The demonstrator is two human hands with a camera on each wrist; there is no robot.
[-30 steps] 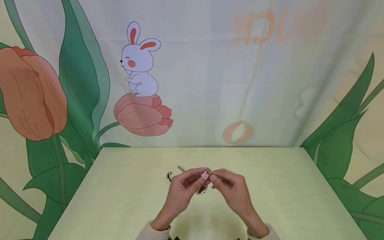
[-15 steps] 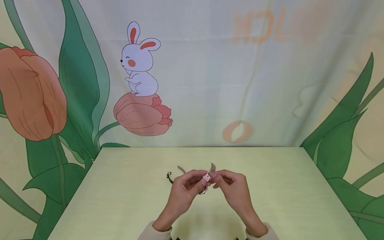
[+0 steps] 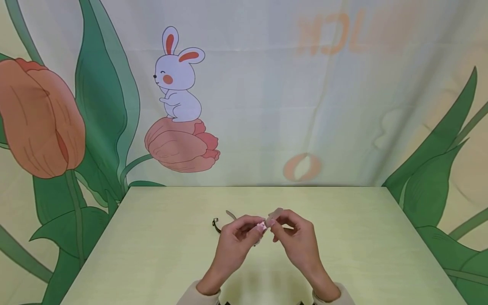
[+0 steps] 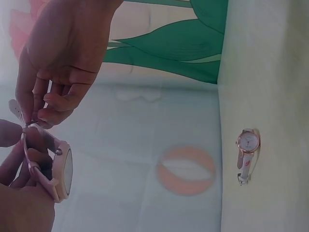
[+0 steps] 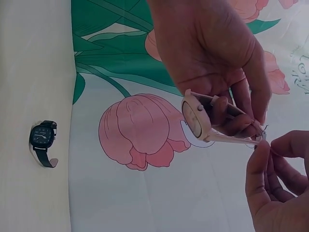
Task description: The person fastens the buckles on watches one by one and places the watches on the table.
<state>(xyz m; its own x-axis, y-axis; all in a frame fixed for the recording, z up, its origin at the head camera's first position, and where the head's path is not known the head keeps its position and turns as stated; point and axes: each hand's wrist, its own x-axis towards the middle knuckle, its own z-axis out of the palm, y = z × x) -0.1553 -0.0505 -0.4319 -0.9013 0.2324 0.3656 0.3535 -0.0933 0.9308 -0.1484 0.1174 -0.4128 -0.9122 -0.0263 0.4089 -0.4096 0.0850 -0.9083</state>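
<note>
A pink wristwatch [image 5: 195, 118] is held up above the table between both hands. My left hand [image 3: 236, 241] grips it, with fingers inside the strap loop. My right hand [image 3: 297, 241] pinches the strap at the buckle [image 5: 261, 134], its thumb and fingertips meeting there. In the head view the loose strap end [image 3: 276, 213] sticks out up and to the right, beside the right fingertips. The dial faces away from the hands, seen edge-on in the left wrist view. Fingers hide part of the band.
On the pale table [image 3: 160, 262] lies a black square-faced watch [image 5: 42, 140], curled strap and all. Another watch, with a white strap and round rose-gold case [image 4: 248, 142], rests there too. A printed cloth [image 3: 248, 106] hangs behind the table's back edge.
The strap end has come up into view at the right fingertips, then swung over to the right. My right hand has shifted slightly right; my left hand keeps its grip on the pink watch.
</note>
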